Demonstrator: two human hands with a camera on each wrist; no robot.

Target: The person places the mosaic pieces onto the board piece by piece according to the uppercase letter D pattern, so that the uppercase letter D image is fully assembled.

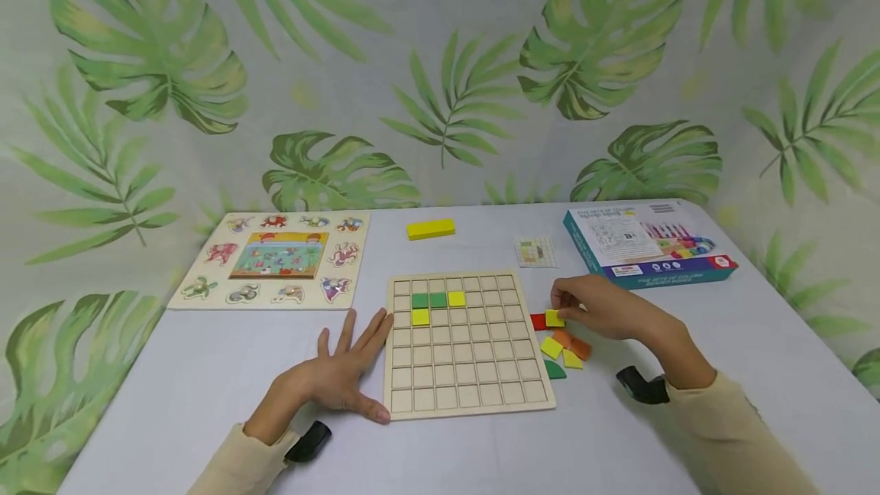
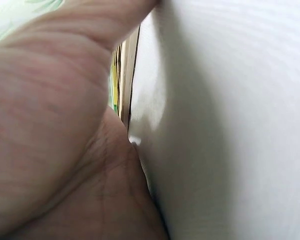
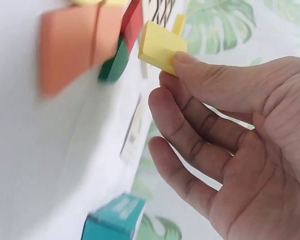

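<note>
A wooden grid board [image 1: 474,355] lies in the middle of the table. Two green square tiles [image 1: 438,300] and a yellow one sit side by side in its upper rows, with another yellow tile [image 1: 420,317] below the left green one. My left hand [image 1: 337,380] lies along the board's left side, fingers spread, with fingertips and thumb at its edge. Between thumb and fingers, my right hand [image 1: 612,308] pinches a yellow square tile [image 3: 157,47] over the loose pieces. These include a red piece [image 1: 538,321], orange pieces [image 1: 580,348], yellow tiles [image 1: 551,347] and a green curved piece [image 1: 554,370].
A small pattern card [image 1: 536,252] lies behind the board, right of a yellow block [image 1: 431,230]. A sea-animal peg puzzle [image 1: 206,281] occupies the back left. At the back right is a teal and white box [image 1: 646,243]. A leaf-print cloth hangs behind the table.
</note>
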